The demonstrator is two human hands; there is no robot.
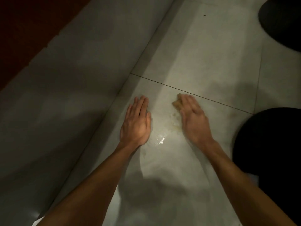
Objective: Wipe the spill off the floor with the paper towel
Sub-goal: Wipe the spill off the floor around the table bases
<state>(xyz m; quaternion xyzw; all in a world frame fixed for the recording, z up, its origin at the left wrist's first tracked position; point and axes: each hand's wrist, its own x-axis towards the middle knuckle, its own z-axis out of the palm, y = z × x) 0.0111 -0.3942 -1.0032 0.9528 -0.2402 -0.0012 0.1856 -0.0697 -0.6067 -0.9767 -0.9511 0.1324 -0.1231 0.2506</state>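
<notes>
A wet, yellowish spill (164, 128) glistens on the pale tiled floor (203, 59) between my two hands. My right hand (193, 116) lies flat over a stained, wadded paper towel (177, 102), pressing it to the floor with straight fingers at the spill's far right edge; only the towel's front part shows beyond the fingertips. The right hand is blurred. My left hand (137, 121) rests flat on the floor just left of the spill, fingers straight and together, holding nothing.
A grey wall or skirting (78, 75) runs diagonally along the left, meeting the floor close beside my left hand. Dark rounded shapes sit at the top right (283, 22) and lower right (268, 144). A tile joint crosses just beyond my fingertips.
</notes>
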